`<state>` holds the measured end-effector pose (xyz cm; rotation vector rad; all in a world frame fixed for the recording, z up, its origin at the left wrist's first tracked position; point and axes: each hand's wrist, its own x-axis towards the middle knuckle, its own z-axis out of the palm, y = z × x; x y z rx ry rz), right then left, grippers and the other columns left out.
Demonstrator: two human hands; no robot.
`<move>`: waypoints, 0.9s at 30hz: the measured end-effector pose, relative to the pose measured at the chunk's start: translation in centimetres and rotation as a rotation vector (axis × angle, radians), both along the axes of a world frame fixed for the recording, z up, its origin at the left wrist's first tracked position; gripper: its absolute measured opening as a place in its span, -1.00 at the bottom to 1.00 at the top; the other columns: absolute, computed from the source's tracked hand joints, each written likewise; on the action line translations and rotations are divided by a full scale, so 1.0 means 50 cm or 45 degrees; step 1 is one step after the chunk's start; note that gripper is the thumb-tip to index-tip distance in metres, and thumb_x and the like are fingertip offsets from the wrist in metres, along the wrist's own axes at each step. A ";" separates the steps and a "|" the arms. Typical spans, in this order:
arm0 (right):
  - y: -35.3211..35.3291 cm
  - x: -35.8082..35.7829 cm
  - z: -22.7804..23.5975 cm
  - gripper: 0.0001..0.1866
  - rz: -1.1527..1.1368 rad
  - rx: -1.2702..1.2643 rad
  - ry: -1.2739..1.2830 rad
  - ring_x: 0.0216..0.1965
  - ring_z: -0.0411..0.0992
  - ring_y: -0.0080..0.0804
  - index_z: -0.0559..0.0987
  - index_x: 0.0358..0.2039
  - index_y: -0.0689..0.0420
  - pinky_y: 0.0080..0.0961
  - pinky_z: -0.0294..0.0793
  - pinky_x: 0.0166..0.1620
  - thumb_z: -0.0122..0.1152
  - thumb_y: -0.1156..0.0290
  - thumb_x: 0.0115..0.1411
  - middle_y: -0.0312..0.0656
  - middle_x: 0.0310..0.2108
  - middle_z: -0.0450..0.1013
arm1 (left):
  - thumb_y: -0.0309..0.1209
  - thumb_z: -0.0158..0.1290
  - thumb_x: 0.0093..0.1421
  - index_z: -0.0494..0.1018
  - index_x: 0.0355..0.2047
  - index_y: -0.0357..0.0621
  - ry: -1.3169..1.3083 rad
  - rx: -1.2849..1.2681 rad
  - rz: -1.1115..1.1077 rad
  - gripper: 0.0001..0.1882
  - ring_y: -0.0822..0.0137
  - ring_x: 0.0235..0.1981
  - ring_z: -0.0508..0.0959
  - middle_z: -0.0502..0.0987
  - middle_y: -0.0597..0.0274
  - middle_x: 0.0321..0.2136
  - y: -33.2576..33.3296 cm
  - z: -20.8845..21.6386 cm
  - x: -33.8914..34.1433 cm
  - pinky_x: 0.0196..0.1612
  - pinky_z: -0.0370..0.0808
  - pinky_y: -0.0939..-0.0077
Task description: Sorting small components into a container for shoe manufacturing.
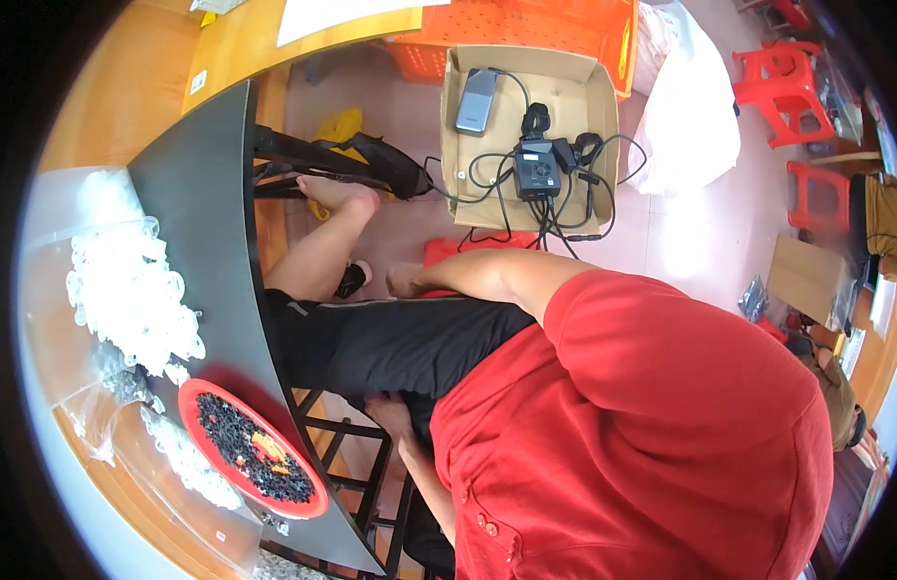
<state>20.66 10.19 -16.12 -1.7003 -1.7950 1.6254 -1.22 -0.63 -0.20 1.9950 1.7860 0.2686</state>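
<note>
My right hand (406,281) hangs beside the upper side of my black-trousered thigh (400,343). Its fingers look partly curled, but too little of them shows to tell what, if anything, they hold. Close to that hand and forearm lies something red (448,250), partly covered by the arm. On the other side of the same leg, my left hand (390,414) reaches down at the thigh's lower edge. The leg hides its fingers. Both hands are away from the dark table (202,193) and from the red tray (318,501) of small black and orange pieces.
White plastic rings (130,290) and clear bags (192,459) cover the table's far side. A cardboard box (603,97) holds a power bank (476,101) and a black cabled device (536,172). Orange crates (526,24), a white sack (695,106) and red stools (782,87) stand around.
</note>
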 end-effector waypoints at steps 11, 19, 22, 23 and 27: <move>-0.015 0.161 0.051 -0.69 -0.311 -0.146 -0.446 -0.12 0.51 -0.11 0.62 -0.25 0.14 -0.21 0.48 -0.07 0.08 0.23 0.10 0.03 -0.22 0.53 | -0.33 0.07 0.14 0.57 -0.26 -0.19 0.035 -0.104 -0.302 -0.77 -0.05 -0.35 0.52 0.57 -0.04 -0.31 0.053 0.010 -0.008 -0.25 0.44 0.20; 0.035 0.248 0.015 -0.55 -0.398 -0.219 -0.274 -0.21 0.54 -0.19 0.62 -0.17 0.04 -0.30 0.50 -0.13 0.24 0.06 -0.02 -0.06 -0.29 0.56 | -0.42 0.05 0.17 0.56 -0.18 -0.15 -0.199 -0.088 -0.045 -0.78 0.14 -0.17 0.49 0.56 0.06 -0.26 0.027 0.011 -0.044 -0.06 0.39 0.35; 0.040 0.322 0.126 -0.50 -0.551 -0.202 0.073 -0.13 0.49 -0.16 0.53 -0.04 0.13 -0.24 0.45 -0.09 0.23 0.12 0.05 -0.09 -0.18 0.53 | -0.49 -0.01 0.21 0.54 -0.20 -0.19 -0.460 -0.006 0.030 -0.80 0.17 -0.11 0.48 0.55 0.13 -0.23 0.002 0.025 -0.050 0.00 0.37 0.36; 0.038 0.386 0.072 -0.50 -0.558 -0.089 0.276 -0.04 0.44 -0.13 0.49 -0.01 0.21 -0.22 0.42 -0.05 0.19 0.15 0.12 -0.07 -0.08 0.49 | -0.49 -0.01 0.21 0.54 -0.20 -0.19 -0.477 -0.008 0.008 -0.80 0.17 -0.11 0.48 0.55 0.13 -0.23 0.009 0.030 -0.039 0.00 0.37 0.36; 0.088 0.388 0.284 -0.72 -0.809 -0.463 0.813 -0.37 0.49 -0.33 0.54 -0.13 0.07 -0.42 0.49 -0.34 -0.06 0.34 0.20 -0.26 -0.37 0.51 | -0.45 0.01 0.21 0.55 -0.19 -0.17 -0.434 -0.004 0.154 -0.80 0.19 -0.12 0.49 0.55 0.14 -0.23 0.003 0.023 -0.068 0.00 0.38 0.37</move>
